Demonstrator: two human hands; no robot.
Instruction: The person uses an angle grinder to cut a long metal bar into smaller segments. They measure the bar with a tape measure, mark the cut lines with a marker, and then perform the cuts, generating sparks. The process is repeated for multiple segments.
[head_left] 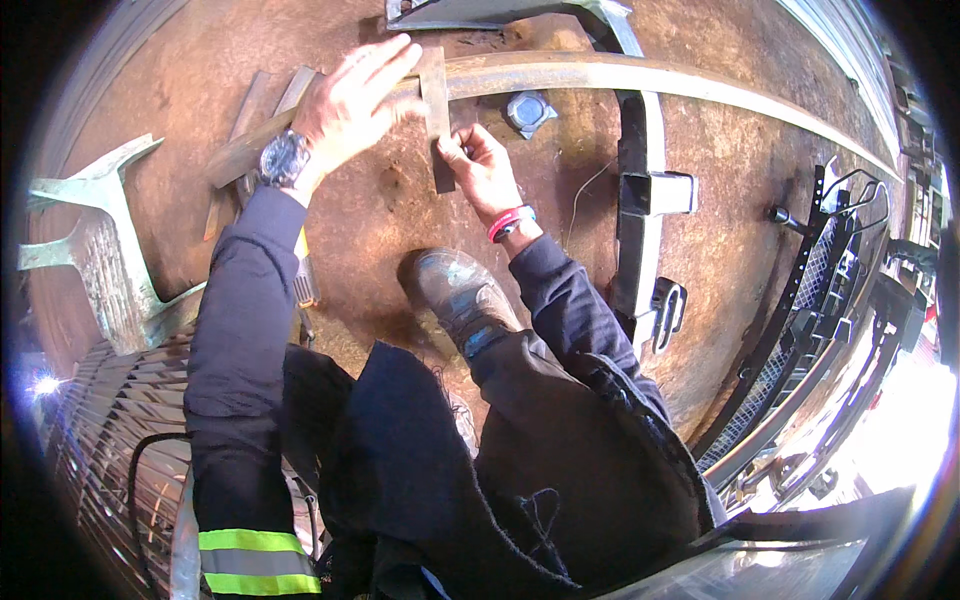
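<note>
A long metal bar (570, 75) runs across the rusty brown surface in front of me. A short flat metal strip (434, 90) lies crosswise over it. My right hand (485, 175) pinches the strip near its lower end between thumb and fingers. My left hand (350, 100), with a wristwatch (284, 158) at its wrist, lies over the bar to the left of the strip. Its fingers are stretched out, their tips close to the strip's upper end, and part of the bar is hidden beneath the hand.
A blue-grey cap-like piece (529, 112) sits below the bar. A square-tube frame (640, 230) stands right, beyond it black mesh parts (815, 270). A pale beam offcut (105, 235) lies left. A yellow tool (304, 275) is partly hidden by my arm. A bright spark (45, 385) glows far left.
</note>
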